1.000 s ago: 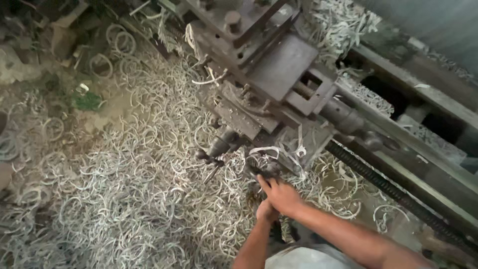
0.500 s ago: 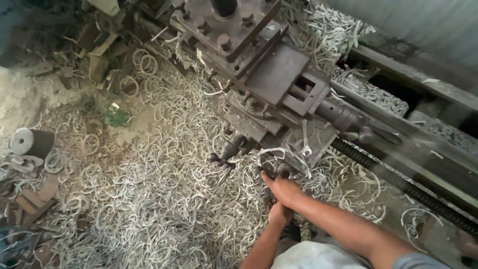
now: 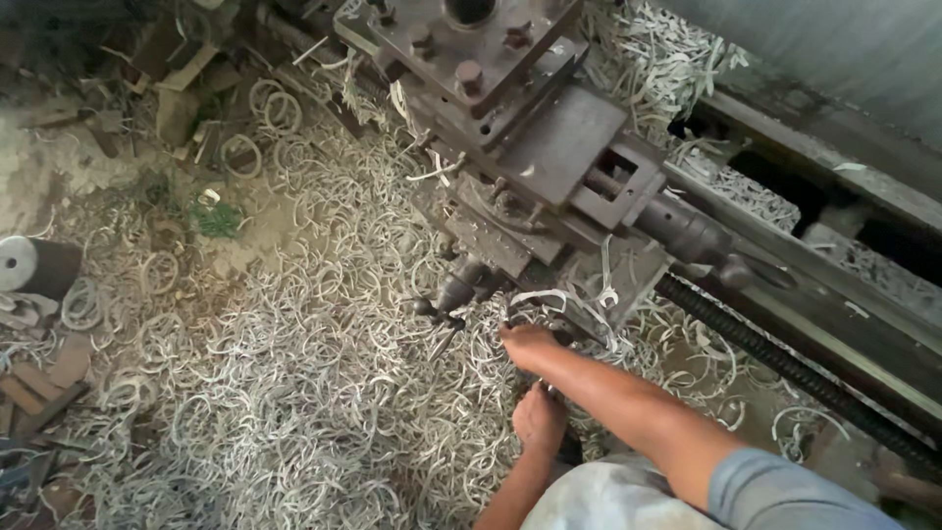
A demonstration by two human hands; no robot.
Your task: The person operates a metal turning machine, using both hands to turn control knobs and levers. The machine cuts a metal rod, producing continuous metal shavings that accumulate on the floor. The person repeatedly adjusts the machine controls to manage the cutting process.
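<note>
My right hand reaches out to the near edge of the lathe carriage, its fingers curled around a small handle hidden among curled metal shavings; I cannot tell how firmly it grips. My left hand sits nearer to me, just below the right one, fingers bent down over something dark I cannot make out, so I cannot tell whether it is closed on anything. To the left of my right hand, a dark crank lever juts from the carriage. A threaded screw rod runs off to the right along the lathe bed. The floor on the left is heaped with pale shavings, and a dark round cylinder lies at the far left edge.
</note>
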